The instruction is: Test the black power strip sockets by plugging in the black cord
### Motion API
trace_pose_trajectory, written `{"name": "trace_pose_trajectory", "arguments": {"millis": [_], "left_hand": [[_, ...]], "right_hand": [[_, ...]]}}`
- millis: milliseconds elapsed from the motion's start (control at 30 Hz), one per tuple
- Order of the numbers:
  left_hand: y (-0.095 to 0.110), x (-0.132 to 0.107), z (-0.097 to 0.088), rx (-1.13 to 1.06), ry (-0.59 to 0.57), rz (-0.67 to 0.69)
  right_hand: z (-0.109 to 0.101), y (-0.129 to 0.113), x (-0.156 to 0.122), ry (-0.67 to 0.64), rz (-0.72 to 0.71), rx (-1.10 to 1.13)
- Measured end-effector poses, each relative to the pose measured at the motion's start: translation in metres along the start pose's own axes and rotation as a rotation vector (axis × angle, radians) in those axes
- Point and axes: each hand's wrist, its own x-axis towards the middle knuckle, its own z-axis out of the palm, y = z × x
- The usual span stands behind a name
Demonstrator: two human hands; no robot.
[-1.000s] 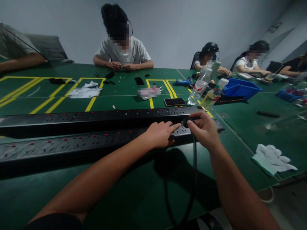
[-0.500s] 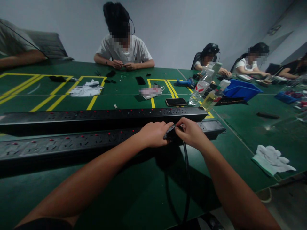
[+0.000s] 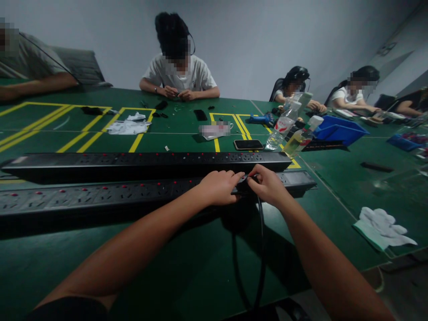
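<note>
Two long black power strips lie across the green table, a far one and a near one. My left hand rests curled on the near strip, pressing it down beside a black plug. My right hand is closed on that plug, which sits at a socket of the near strip. A black cable hangs from the plug down toward me over the table's front edge.
A phone, two plastic bottles, a blue bin and white gloves lie to the right. White cloths lie at the back left. Several other people sit along the far side and right end.
My right hand has slid left along the near strip with the plug, meeting my left hand. The view has shifted slightly.
</note>
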Motion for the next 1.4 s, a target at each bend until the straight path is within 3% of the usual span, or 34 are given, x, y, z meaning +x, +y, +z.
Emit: {"name": "trace_pose_trajectory", "arguments": {"millis": [233, 1400], "left_hand": [[0.001, -0.001, -0.003, -0.006, -0.023, -0.007], [-0.001, -0.001, -0.003, -0.001, -0.012, 0.023]], "right_hand": [[0.007, 0.009, -0.004, 0.047, 0.013, 0.098], [0.009, 0.012, -0.008, 0.039, 0.019, 0.145]]}}
